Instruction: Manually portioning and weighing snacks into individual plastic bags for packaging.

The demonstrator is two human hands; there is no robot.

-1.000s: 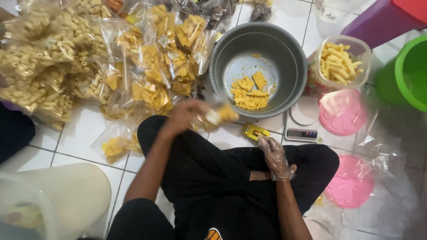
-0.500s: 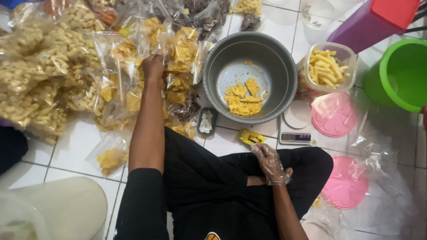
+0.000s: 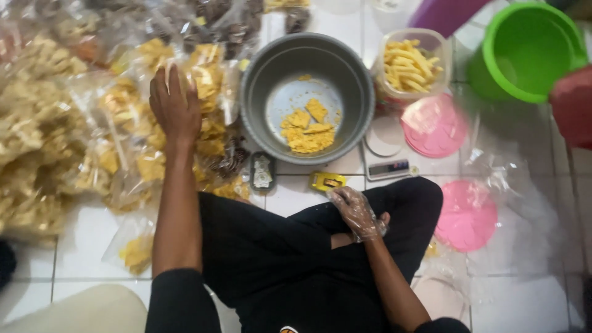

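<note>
Head view, looking down on a seated person in black. The left hand [image 3: 174,105] lies in the upper left of the frame, palm down and fingers spread wide, resting flat on a heap of clear snack bags [image 3: 206,92] filled with yellow chips; it grips nothing. The bags lie directly under and around that hand, running on toward the left edge and down to a single bag [image 3: 135,250] on the tiles at lower left.

The right hand [image 3: 356,211], in a thin clear glove, sits at centre on the person's crossed leg, fingers loosely curled; whether it holds anything cannot be told. Just above it on the tiles lies a small yellow tool [image 3: 327,181], close but not touching.

A grey pot [image 3: 256,92] at upper centre, just right of the left hand, holds yellow chip pieces [image 3: 306,128]. Right of the pot stands a clear tub [image 3: 411,58] of pale sticks; below it lie two pink lids [image 3: 435,125] [image 3: 467,216]. A green bucket [image 3: 530,52] fills the upper right corner.
</note>
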